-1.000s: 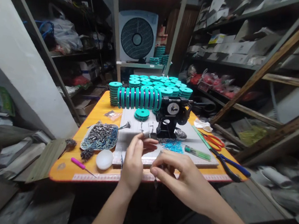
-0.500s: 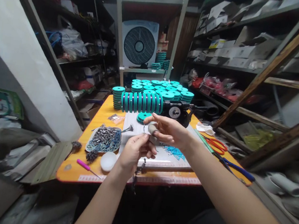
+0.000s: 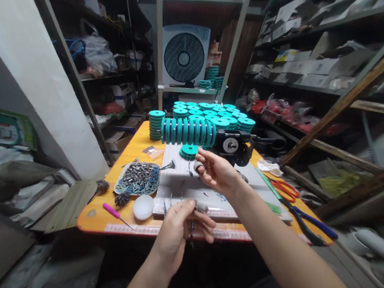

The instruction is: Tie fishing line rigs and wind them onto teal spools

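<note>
Over the near edge of the white board (image 3: pixel 173 182), your left hand (image 3: pixel 187 213) pinches thumb to finger, a small dark piece (image 3: pixel 191 238) dangling among its fingers, probably held to stop it slipping. Your right hand (image 3: pixel 211 170), above the board's middle, is half curled beside a dark string (image 3: pixel 190 172); I can't tell whether it grips. The pale finger cover (image 3: pixel 197 167) likely guards your skin. Green spools (image 3: pixel 188 132) sit above the board's far end; metal weights (image 3: pixel 139 172) lie at its left, presumably for easy reach.
</note>
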Tool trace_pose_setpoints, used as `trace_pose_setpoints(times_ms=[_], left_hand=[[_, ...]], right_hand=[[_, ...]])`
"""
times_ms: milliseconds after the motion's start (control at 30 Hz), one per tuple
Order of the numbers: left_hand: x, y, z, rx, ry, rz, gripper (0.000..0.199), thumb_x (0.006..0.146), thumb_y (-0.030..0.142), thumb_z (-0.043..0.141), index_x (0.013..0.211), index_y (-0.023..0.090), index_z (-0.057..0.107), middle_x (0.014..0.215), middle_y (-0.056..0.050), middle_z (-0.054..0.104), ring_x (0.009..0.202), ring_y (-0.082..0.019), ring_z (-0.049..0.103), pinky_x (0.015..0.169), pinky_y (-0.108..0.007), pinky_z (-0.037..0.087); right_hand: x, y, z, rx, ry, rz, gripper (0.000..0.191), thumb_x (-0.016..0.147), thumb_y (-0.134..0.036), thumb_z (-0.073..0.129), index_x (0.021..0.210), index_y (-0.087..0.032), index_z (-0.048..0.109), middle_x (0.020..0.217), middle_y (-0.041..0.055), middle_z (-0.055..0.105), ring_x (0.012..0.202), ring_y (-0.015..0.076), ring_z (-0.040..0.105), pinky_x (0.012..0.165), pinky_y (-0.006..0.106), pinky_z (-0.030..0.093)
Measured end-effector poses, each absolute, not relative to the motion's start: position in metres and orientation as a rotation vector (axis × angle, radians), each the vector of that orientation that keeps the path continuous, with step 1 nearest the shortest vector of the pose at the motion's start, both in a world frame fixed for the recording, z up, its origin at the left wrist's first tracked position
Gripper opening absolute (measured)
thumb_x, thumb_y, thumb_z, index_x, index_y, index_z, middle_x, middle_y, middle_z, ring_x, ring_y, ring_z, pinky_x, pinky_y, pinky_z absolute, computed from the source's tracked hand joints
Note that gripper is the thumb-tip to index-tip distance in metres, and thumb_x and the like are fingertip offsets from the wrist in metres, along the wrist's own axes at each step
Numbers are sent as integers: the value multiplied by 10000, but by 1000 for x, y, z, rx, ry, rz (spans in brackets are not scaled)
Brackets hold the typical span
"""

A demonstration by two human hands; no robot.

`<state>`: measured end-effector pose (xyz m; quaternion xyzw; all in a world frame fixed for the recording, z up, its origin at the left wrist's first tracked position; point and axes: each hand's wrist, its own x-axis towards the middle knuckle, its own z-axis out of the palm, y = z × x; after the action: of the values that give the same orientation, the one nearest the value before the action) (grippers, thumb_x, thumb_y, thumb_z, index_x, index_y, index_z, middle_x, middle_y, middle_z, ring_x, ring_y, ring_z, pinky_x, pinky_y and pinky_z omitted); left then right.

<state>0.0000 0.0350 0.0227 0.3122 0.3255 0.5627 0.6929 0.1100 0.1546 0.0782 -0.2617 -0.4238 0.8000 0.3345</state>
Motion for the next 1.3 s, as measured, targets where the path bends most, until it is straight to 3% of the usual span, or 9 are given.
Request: trace_pose_setpoints(times_ms=[100, 267, 433, 567, 867, 1033, 1133, 1200, 1300], left_hand=[[2, 27, 20, 664, 728, 1248, 363, 881, 299, 518, 619, 76, 631, 595, -106, 692, 417, -123, 582, 488, -233, 442], [1, 26, 16, 537, 638, 1269, 334, 843, 296, 606, 577, 117, 515, 487, 30, 502, 360, 0, 167, 369, -149, 168], [1, 24, 11, 474, 656, 1302, 287, 806, 281, 655, 613, 137, 497, 439, 74, 386, 416, -26, 119, 392, -161, 96], [2, 21, 10, 440, 678, 1325, 244, 774, 314, 678, 696, 96, 601, 425, 77, 392, 413, -17, 125, 399, -163, 91], [5, 21, 4, 397, 655, 1340, 229, 788, 282, 650, 665, 96, 601, 430, 55, 441, 409, -13, 185, 404, -147, 136], [2, 33, -2, 422, 597, 1264, 180, 832, 274, 570, 889, 122, 649, 647, -42, 647, 427, -42, 377, 409, -154, 245], [3, 47, -2, 568, 607, 1281, 331, 818, 250, 525, 1109, 132, 629, 972, -138, 719, 765, -176, 648, 642, -268, 480], [6, 60, 1, 704, 655, 1348, 346, 811, 229, 525, 1128, 140, 634, 1118, -139, 697, 1033, -224, 630, 888, -335, 454], [9, 83, 14, 826, 723, 1441, 278, 811, 239, 610, 1073, 164, 661, 1118, -95, 701, 1117, -214, 588, 980, -308, 380]], right_hand=[[111, 154, 77, -652, -1132, 2091, 350, 990, -356, 362, 690, -183, 411, 489, -18, 580, 263, 44, 461, 242, 90, 322], [113, 153, 78, -622, -1162, 2071, 339, 982, -362, 392, 696, -181, 421, 511, -4, 605, 289, 51, 490, 257, 91, 335], [114, 155, 76, -622, -1164, 2056, 345, 985, -359, 375, 694, -181, 423, 508, -4, 604, 284, 48, 485, 254, 88, 323], [113, 156, 75, -629, -1162, 2045, 351, 990, -356, 352, 691, -183, 414, 497, -14, 588, 272, 42, 470, 255, 88, 322], [114, 153, 77, -666, -1277, 1957, 329, 969, -375, 398, 701, -184, 418, 517, -12, 595, 283, 30, 444, 262, 85, 305], [121, 151, 90, -738, -1453, 1793, 277, 909, -383, 540, 798, -133, 582, 480, -24, 584, 249, 6, 353, 237, 80, 200], [126, 151, 102, -794, -1572, 1688, 271, 872, -359, 614, 839, -96, 669, 393, -71, 486, 240, -6, 301, 231, 82, 135], [130, 153, 109, -826, -1638, 1632, 254, 862, -322, 633, 814, -83, 702, 356, -86, 443, 236, -4, 304, 225, 90, 136], [134, 156, 116, -855, -1708, 1597, 212, 852, -259, 645, 791, -74, 730, 338, -77, 463, 225, 1, 318, 218, 102, 162]])
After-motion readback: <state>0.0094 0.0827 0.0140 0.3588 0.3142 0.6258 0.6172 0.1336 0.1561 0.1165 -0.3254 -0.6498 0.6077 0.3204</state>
